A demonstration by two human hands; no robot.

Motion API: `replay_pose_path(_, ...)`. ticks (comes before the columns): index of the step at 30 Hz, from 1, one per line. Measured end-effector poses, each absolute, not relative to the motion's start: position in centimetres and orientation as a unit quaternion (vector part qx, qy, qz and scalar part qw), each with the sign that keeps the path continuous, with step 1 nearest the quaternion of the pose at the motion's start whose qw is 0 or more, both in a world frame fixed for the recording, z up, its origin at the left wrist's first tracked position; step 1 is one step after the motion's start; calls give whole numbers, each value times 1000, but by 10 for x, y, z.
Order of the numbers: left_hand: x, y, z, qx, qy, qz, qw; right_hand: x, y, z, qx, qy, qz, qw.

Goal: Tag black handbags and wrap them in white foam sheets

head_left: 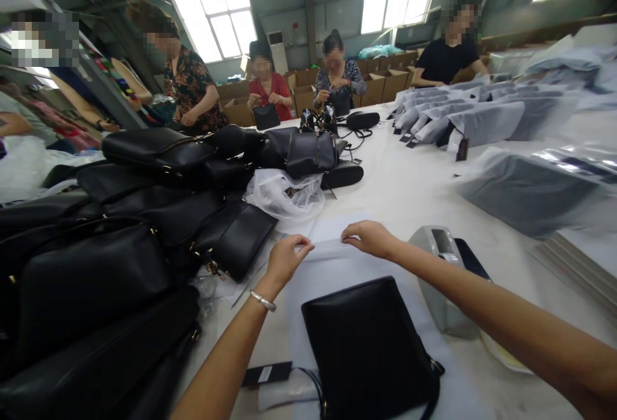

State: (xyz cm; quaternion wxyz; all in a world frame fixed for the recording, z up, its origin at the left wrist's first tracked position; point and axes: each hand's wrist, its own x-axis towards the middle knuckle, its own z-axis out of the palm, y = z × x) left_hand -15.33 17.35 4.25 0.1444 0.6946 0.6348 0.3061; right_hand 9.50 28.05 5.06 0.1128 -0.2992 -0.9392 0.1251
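Observation:
Between my two hands stretches the far edge of a thin white sheet of wrapping paper (pixel 332 262), laid flat on the table. My left hand (pixel 288 259), with a silver bangle at its wrist, pinches the edge's left part. The edge's right part is pinched by my right hand (pixel 371 238). Nearer to me a black handbag (pixel 361 343) lies on the sheet, its strap at the lower right. A black hang tag (pixel 267 374) on a cord sticks out to its left.
Black handbags (pixel 96 265) are piled high on the left. A grey tape dispenser (pixel 441 278) stands by my right forearm. Wrapped bags (pixel 453 114) lie in rows at the back right. A clear plastic bag (pixel 286 195) sits beyond my left hand. Several people work across the table.

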Motion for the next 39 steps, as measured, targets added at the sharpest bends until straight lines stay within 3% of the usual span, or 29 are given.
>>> replay_pose_path(9,-116,54,98,790,525,313,36,154,163,105,-185,-951,56,242)
replay_pose_path(15,-82,-9,75,840,470,271,7,188,98,74,-207,-941,11,268)
replay_pose_path(23,-66,-33,33,868,457,193,14,209,81,21,-150,-940,-27,306)
replay_pose_path(32,-27,-9,30,852,491,178,-27,215,83,3,-154,-945,-26,286)
replay_pose_path(39,-20,-20,0,848,504,161,-37,255,7,10,-181,-951,88,233)
